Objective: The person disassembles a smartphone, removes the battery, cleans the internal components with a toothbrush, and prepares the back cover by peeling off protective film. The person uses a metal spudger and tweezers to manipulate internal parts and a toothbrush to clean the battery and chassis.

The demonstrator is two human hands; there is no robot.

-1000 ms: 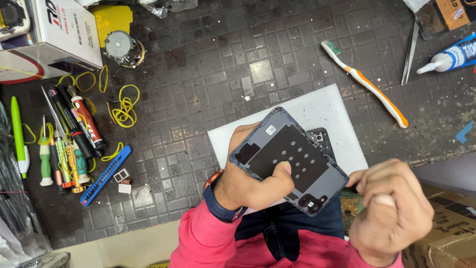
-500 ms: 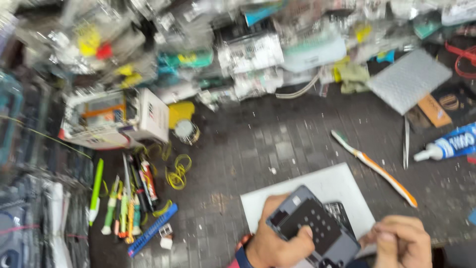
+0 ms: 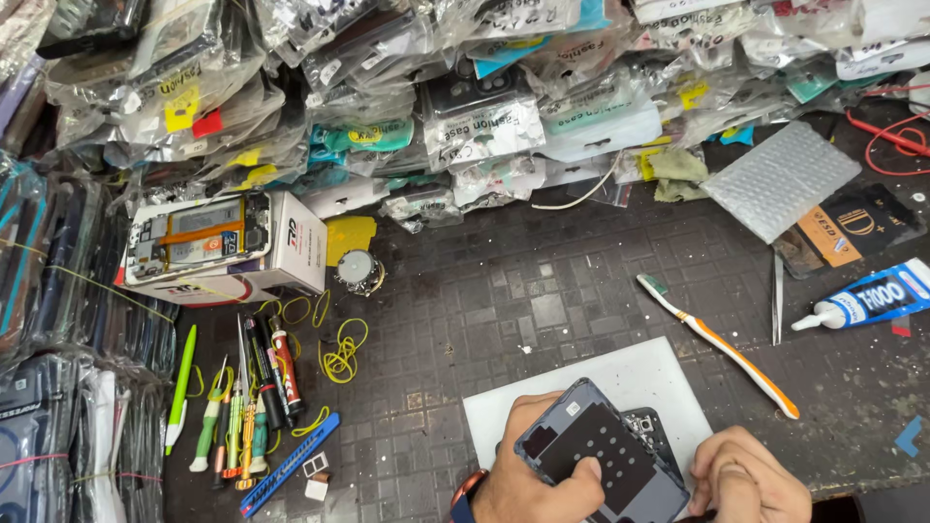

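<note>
At the bottom of the frame we see the left hand point(image 3: 542, 475) gripping a grey phone back point(image 3: 596, 455), thumb across it. Its long axis runs upper left to lower right, above a white mat point(image 3: 591, 387). The right hand point(image 3: 746, 479) is fisted beside it; whether it holds anything we cannot tell.

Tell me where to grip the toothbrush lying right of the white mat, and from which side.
Grip the toothbrush mid-handle, on the orange-and-white stretch, coming straight down from above. It lies flat on the dark bench, slanting from its bristle head at upper left to its tail at lower right, so close across the narrow handle. The mid-section looks clear of the white mat and the tweezers.
</note>
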